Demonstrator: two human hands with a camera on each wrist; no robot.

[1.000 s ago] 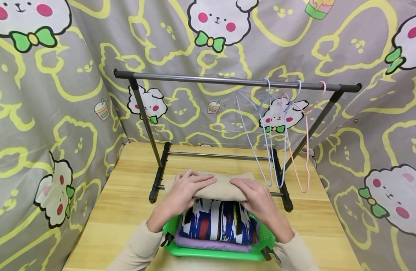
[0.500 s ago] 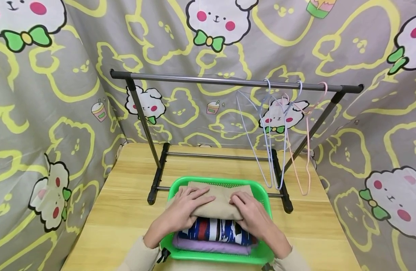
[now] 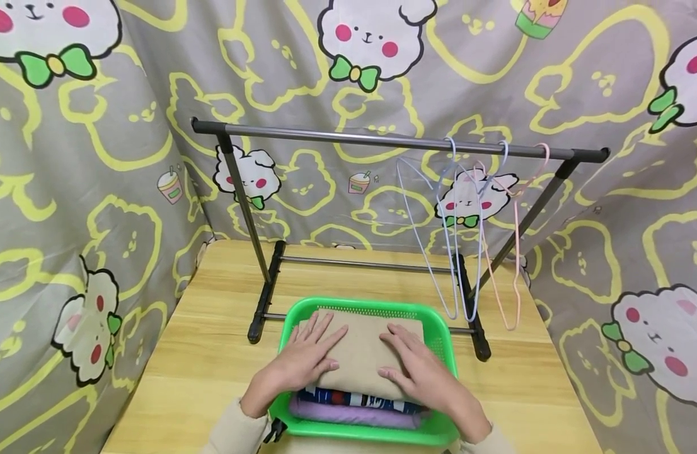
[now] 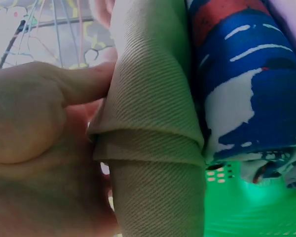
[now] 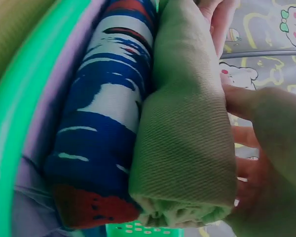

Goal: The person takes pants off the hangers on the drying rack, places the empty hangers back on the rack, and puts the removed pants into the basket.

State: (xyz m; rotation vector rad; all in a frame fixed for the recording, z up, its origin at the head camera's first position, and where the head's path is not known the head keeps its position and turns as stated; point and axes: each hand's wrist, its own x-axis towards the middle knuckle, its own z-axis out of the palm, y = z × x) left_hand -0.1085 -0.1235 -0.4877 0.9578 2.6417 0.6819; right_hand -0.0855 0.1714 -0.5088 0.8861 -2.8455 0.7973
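A folded beige cloth garment [image 3: 362,356] lies on top of the folded clothes in a green plastic basket [image 3: 371,432]. My left hand [image 3: 303,359] rests flat on the garment's left side, fingers spread. On its right side my right hand [image 3: 419,369] lies with fingers extended. Under the beige piece a blue, white and red patterned garment [image 3: 354,399] shows, and a lilac garment [image 3: 354,414] beneath that. In the left wrist view, the thumb touches the beige fold [image 4: 153,103]; in the right wrist view, the rolled beige edge [image 5: 187,118] sits beside the patterned cloth.
A metal clothes rack [image 3: 337,137] with black feet stands behind the basket on the wooden table [image 3: 184,378]. Two blue hangers [image 3: 447,252] and a pink hanger [image 3: 517,252] hang at its right end. A printed curtain [image 3: 127,126] surrounds the table.
The beige garment was held up above the basket's far side, then came down onto the patterned one. Both hands loosened from its near edge and now lie flat on top.
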